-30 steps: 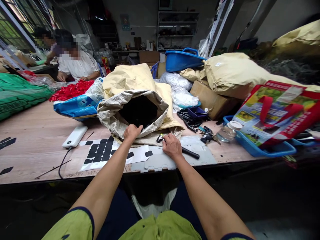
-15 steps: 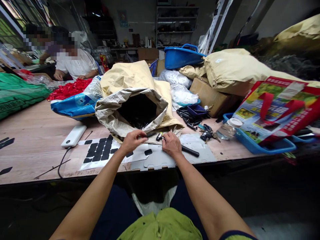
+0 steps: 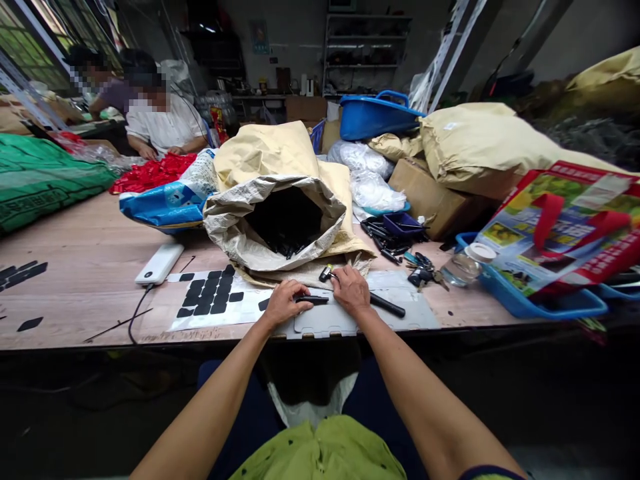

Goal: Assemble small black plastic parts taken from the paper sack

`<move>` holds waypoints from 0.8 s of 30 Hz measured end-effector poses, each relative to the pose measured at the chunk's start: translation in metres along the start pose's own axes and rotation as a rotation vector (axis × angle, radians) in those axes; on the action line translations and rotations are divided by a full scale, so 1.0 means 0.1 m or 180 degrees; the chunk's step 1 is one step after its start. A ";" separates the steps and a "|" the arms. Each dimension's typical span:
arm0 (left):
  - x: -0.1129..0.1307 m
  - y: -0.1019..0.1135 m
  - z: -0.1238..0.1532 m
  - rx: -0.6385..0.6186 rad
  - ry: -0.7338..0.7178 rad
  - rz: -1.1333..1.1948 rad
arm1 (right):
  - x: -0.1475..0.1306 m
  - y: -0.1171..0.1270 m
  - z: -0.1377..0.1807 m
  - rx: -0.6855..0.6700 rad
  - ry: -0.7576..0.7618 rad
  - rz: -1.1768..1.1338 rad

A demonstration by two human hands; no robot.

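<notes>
My left hand [image 3: 287,302] pinches a slim black plastic piece [image 3: 314,299] low over the grey board [image 3: 360,323] at the table's front edge. The kind of piece is too small to make out. Just to its right, my right hand [image 3: 351,289] is closed round a small hammer. The hammer head [image 3: 326,273] shows left of the fingers, and its black handle [image 3: 388,305] sticks out to the right. Behind both hands lies an open sack [image 3: 235,233] with its mouth towards me and black pieces [image 3: 287,248] inside.
Black stickers [image 3: 210,293] on white sheets and a white power bank [image 3: 160,263] with a cable lie to the left. On the right are keys [image 3: 423,270], a clear jar [image 3: 463,267] and a blue tray [image 3: 540,300] under a printed bag. A co-worker [image 3: 165,123] sits at the far left.
My left hand has come down from the sack's lip to the grey board, with the black piece in its fingers. My right hand stays on the hammer. The view has shifted slightly.
</notes>
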State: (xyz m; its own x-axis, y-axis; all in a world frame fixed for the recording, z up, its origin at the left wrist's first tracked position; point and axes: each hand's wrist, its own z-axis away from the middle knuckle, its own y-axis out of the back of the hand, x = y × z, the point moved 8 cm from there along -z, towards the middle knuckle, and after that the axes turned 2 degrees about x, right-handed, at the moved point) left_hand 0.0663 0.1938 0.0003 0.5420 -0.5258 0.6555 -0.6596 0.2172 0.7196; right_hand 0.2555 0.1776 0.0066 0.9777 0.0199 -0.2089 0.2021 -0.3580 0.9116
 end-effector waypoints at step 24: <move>-0.14 -0.04 -0.04 0.0147 0.0284 0.0047 | -0.70 0.45 0.44 -0.0089 0.0604 -0.0563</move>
State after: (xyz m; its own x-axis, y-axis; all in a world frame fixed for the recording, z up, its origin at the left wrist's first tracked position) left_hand 0.0637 0.2033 -0.0112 0.5750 -0.4471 0.6852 -0.6900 0.1851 0.6998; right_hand 0.1941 0.1187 0.0463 0.9197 0.2557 -0.2980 0.3696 -0.3075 0.8768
